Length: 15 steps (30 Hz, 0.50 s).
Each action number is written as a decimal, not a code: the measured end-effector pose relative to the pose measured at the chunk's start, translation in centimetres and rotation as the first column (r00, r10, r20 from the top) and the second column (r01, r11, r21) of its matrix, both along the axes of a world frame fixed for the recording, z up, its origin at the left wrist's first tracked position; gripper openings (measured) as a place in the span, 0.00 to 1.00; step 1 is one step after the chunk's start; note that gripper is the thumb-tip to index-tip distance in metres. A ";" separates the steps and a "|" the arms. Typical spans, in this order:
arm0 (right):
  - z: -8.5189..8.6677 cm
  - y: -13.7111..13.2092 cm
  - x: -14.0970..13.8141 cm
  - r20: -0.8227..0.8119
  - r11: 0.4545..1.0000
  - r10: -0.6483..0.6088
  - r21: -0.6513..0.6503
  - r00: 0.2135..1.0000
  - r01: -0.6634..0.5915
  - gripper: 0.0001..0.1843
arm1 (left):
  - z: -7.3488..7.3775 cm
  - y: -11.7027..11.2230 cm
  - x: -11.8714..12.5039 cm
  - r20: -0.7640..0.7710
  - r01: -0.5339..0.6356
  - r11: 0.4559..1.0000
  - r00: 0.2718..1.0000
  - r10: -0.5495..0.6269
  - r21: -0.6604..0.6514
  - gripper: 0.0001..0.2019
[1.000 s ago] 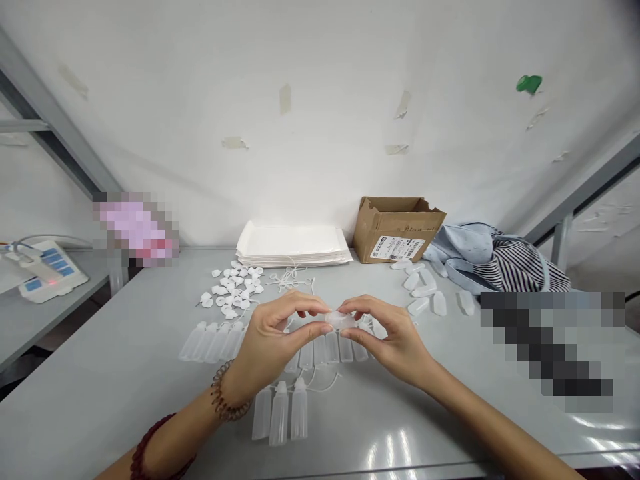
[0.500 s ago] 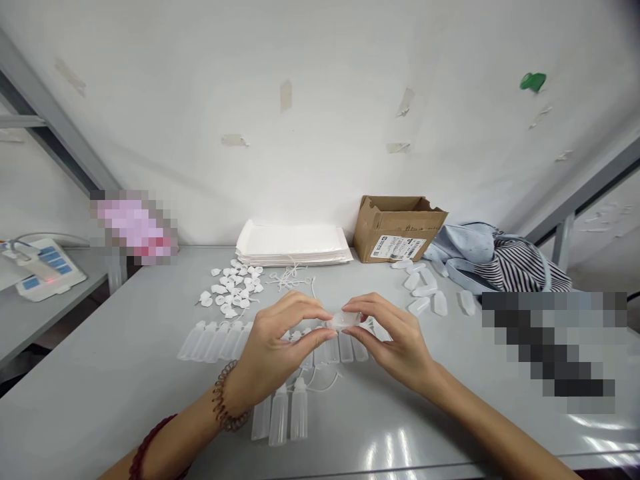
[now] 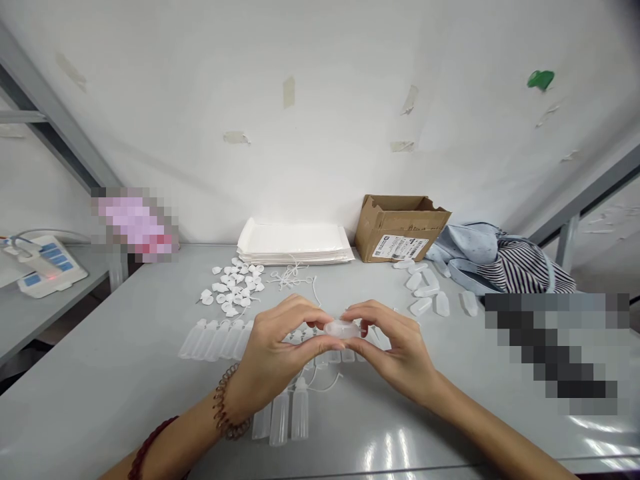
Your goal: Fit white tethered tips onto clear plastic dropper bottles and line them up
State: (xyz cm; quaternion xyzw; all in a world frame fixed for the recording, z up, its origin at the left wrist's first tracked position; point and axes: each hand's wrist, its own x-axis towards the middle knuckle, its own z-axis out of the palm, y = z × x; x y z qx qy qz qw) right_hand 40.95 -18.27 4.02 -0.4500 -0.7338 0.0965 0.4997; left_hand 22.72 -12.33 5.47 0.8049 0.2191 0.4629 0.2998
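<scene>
Both hands meet above the middle of the grey table (image 3: pixel 125 373) and pinch one small translucent plastic bottle (image 3: pixel 341 328) between them. My left hand (image 3: pixel 277 350) grips its left end with thumb and fingertips. My right hand (image 3: pixel 395 347) holds the right end the same way. Under and beside the hands lies a row of similar small bottles (image 3: pixel 215 339) on their sides. Three more bottles (image 3: pixel 280 417) lie near the front edge, partly hidden by my left wrist. A thin white string (image 3: pixel 327 385) loops on the table below the hands.
Small white caps (image 3: pixel 233 288) and tangled string (image 3: pixel 293 277) lie behind the hands. A stack of white sheets (image 3: pixel 293 241) and an open cardboard box (image 3: pixel 400 227) stand by the wall. Loose bottle bodies (image 3: pixel 425 290) and bundled cloth (image 3: pixel 495 260) sit at right. A device (image 3: pixel 43 267) rests far left.
Both hands have sunk slightly toward me with the small bottle still pinched between them; the fingers have shifted a little on it. Nothing else on the table moved.
</scene>
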 end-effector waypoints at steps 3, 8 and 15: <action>-0.1 -0.1 -0.2 -0.043 0.998 0.005 -0.056 0.999 -0.007 0.10 | -0.1 0.0 0.0 -0.016 -0.004 1.000 1.000 0.004 -0.004 0.05; -0.1 -0.5 -0.6 -0.165 0.975 0.006 -0.218 0.986 -0.042 0.10 | -0.2 0.3 -0.1 -0.137 0.057 0.998 0.989 -0.058 -0.010 0.05; 0.7 -0.5 -0.8 -0.499 0.843 -0.126 -0.509 0.858 -0.172 0.16 | -0.2 0.2 -0.5 -0.256 0.040 0.982 0.967 0.008 0.182 0.27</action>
